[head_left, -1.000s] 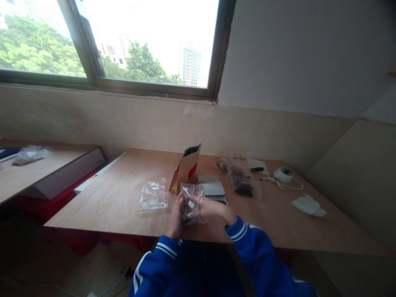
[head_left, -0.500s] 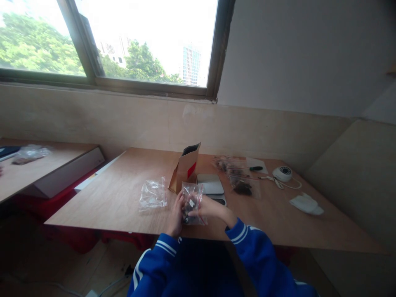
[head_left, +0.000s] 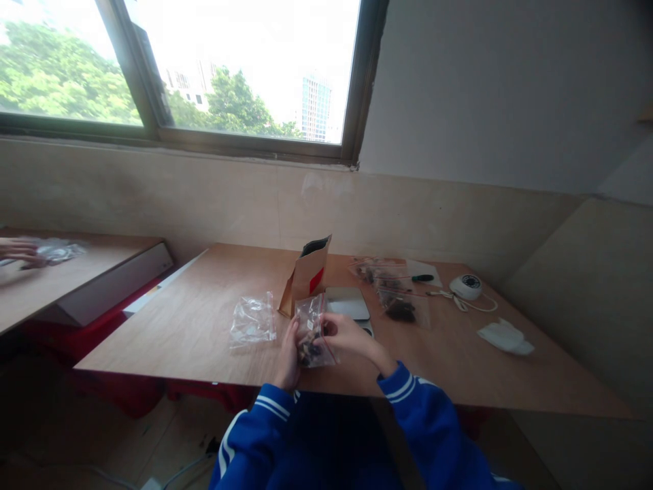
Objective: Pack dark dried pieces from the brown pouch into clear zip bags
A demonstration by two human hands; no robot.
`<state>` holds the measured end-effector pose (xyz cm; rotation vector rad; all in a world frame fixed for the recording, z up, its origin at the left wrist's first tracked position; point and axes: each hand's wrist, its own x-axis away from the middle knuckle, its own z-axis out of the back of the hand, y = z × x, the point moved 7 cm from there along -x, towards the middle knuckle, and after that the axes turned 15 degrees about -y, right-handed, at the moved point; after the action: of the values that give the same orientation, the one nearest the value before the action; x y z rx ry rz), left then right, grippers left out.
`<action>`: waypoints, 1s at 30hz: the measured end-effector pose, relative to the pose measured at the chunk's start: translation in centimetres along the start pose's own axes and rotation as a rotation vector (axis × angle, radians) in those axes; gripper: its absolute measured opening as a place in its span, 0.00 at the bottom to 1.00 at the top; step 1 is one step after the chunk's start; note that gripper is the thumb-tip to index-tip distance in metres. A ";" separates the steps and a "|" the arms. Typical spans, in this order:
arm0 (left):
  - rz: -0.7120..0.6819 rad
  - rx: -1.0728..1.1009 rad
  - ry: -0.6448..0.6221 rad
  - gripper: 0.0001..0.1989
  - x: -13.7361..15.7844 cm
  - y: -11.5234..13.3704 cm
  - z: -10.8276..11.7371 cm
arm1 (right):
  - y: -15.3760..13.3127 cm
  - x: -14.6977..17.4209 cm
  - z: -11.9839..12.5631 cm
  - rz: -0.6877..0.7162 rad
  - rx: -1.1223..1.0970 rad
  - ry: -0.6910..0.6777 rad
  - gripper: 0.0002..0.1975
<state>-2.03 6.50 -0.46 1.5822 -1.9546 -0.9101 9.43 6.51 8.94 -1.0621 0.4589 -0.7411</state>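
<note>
A clear zip-lock bag with dark and brown bits in its lower part is between my two hands, close to the table's front edge. My left hand holds the bag along its left side. Thumb and fingers of my right hand are closed at the bag's right edge, on its red zip strip. Just behind the bag stands an open brown paper pouch with a red patch. A flat silver kitchen scale lies beyond my right hand, which partly covers it.
Left of the pouch lies another clear zip bag. Several filled bags, a green-handled screwdriver, a white dome camera with a cable and a crumpled white cloth lie rightward. Another person's hand is at the left table.
My right hand has drawn back from over the bag to its right edge, and the bag has tilted slightly. Another person's hand has come into view at the left table.
</note>
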 end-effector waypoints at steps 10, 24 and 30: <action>0.051 0.081 0.042 0.26 0.2 0.3 -0.7 | -1.7 2.4 5.2 0.069 -0.154 0.257 0.18; 0.140 0.075 0.043 0.27 0.6 0.1 -0.8 | -10.4 -5.5 12.7 0.475 0.371 0.754 0.11; 0.172 0.077 0.035 0.26 0.7 0.0 -0.9 | -8.7 -6.2 11.6 0.435 0.436 0.637 0.10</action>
<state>-1.55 5.60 0.10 1.4341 -2.0860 -0.7411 10.17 15.69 21.73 -0.2778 0.9854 -0.7313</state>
